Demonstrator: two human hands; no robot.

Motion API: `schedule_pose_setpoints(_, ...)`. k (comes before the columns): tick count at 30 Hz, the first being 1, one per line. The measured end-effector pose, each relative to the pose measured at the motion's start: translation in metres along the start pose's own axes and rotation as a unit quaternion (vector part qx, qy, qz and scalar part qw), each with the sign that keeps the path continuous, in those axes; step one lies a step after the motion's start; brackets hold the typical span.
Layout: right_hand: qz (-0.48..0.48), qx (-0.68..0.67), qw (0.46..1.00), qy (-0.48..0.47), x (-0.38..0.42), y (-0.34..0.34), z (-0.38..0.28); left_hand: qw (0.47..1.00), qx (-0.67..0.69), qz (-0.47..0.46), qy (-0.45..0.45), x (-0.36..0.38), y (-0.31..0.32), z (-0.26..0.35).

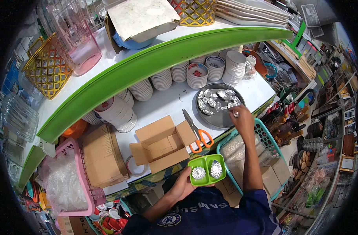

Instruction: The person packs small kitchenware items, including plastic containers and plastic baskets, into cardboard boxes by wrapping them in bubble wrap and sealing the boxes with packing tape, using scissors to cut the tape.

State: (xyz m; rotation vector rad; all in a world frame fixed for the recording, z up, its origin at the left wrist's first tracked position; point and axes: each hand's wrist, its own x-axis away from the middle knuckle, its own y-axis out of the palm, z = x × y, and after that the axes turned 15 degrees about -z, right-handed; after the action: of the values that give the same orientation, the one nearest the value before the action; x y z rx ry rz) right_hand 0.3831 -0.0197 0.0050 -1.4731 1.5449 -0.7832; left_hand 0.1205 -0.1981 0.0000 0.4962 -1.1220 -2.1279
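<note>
A small green tray with two compartments [207, 181] is in my left hand [181, 183], its fingers closed on the tray's left side. One silver fluted tin [198, 173] lies in the left compartment, and another [216, 169] in the right one. My right hand [241, 118] is over the right edge of a round dark pan [218, 118], fingers pinched on a small silver tin [236, 114]. Several more silver tins [211, 102] lie in the pan. Left of the green tray stands an open, empty cardboard box [163, 147].
Orange-handled scissors [201, 139] lie between box and pan. Stacked bowls [197, 75] line the shelf's back under a green edge [147, 66]. A teal basket [261, 125] stands right, a pink basket [85, 176] left, beside flat cardboard [102, 156] and a tape roll [136, 167].
</note>
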Motion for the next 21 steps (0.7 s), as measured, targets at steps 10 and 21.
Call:
schedule_pose_setpoints(10, -0.091, -0.006, 0.996, -0.01, -0.01, 0.024, -0.044, 1.0, -0.013, 0.013, 0.004, 0.001, 0.007, 0.002)
schedule_pose_setpoints(21, -0.155, -0.192, 0.967, -0.06, -0.001, -0.017, -0.044, 1.0, -0.011, 0.022, -0.005, 0.006, 0.003, 0.003)
